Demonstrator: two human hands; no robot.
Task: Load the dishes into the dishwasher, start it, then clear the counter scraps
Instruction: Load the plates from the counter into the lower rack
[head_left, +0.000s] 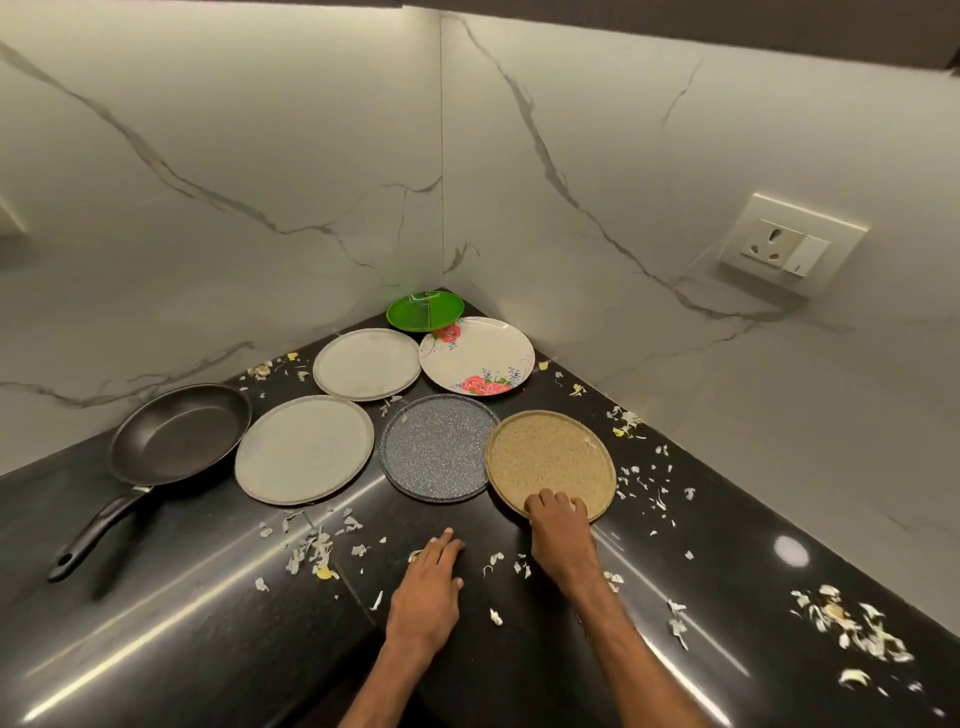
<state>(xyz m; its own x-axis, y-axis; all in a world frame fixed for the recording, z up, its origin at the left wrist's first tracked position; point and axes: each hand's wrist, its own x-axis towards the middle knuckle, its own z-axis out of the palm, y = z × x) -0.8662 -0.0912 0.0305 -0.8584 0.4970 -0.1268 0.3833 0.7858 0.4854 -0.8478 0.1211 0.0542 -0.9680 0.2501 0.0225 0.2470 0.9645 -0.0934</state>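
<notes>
Several plates lie in the corner of a black counter (182, 613). My right hand (558, 525) grips the near rim of a tan speckled plate (545, 452), fingers curled over its edge. Flat on the counter, just left of it, rests my left hand (428, 582) with straight fingers, holding nothing. A dark blue speckled plate (439, 447) lies beside the tan one. Two grey plates (304, 449) (366, 364), a white flowered plate (478, 356) and a green divided plate (425, 310) lie farther back. A black frying pan (179, 434) sits at the left, handle toward me.
Vegetable peel scraps (852, 629) are scattered over the counter, thickest at the right and in front of the grey plate. Marble walls close the corner behind the plates. A wall socket (787, 247) is on the right wall.
</notes>
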